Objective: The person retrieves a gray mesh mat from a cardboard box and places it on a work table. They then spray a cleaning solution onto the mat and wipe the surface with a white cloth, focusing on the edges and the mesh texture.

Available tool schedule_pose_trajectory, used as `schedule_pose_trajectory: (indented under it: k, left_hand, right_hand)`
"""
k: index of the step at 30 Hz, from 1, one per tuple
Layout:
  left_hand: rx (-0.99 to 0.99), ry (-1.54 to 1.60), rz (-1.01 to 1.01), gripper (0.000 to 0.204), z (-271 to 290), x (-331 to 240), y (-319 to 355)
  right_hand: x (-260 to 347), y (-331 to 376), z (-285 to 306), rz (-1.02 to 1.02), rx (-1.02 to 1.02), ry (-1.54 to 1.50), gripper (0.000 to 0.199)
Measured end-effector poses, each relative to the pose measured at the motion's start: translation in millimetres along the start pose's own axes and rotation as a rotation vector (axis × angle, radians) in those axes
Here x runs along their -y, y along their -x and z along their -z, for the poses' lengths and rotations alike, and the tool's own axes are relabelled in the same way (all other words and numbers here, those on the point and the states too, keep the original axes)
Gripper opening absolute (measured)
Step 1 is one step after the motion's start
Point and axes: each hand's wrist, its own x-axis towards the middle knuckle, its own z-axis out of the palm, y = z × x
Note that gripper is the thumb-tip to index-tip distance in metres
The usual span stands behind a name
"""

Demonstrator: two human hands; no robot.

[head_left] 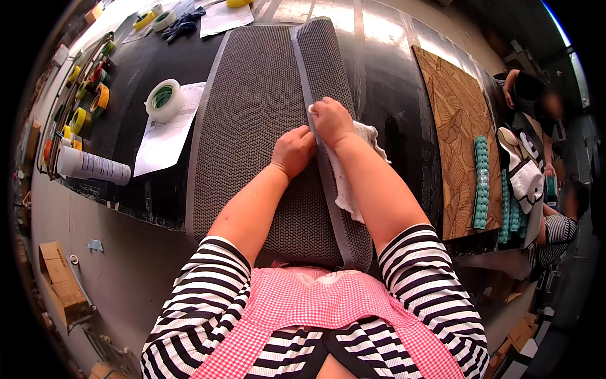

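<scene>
A long grey mesh mat (252, 114) with a paler grey edging strip (302, 76) lies lengthwise on the black worktable (391, 107). My left hand (293, 150) rests on the mat with its fingers curled against the strip. My right hand (331, 120) presses a white cloth (344, 183) down on the same strip, just beyond the left hand. The cloth trails back under my right forearm. A second mesh panel (322, 57) lies to the right of the strip.
A big roll of white tape (164, 100) sits on paper sheets (165, 132) at left, next to a white spray can (91, 165) and several coloured tape rolls (88, 101). A brown leaf-patterned panel (464, 139) lies at right. Other people (549, 189) work beyond it. Cardboard boxes (60, 281) stand on the floor.
</scene>
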Motion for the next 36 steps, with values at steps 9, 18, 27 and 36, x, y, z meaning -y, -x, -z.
schedule_pose_trajectory:
  k: [9, 18, 27, 36]
  left_hand:
    - [0.114, 0.045, -0.066, 0.013, 3, 9, 8]
    - [0.111, 0.076, -0.037, 0.015, 2, 6, 5]
    - [0.132, 0.043, -0.002, 0.013, 2, 3, 4]
    - [0.095, 0.050, 0.256, 0.010, -15, -33, -9]
  right_hand:
    - [29, 93, 34, -0.070, 0.214, -0.138, 0.017]
    - [75, 243, 80, -0.053, 0.224, -0.141, 0.024]
    - [41, 386, 194, -0.537, 0.296, -0.640, 0.016]
    - [-56, 284, 117, -0.175, -0.180, -0.088, 0.017]
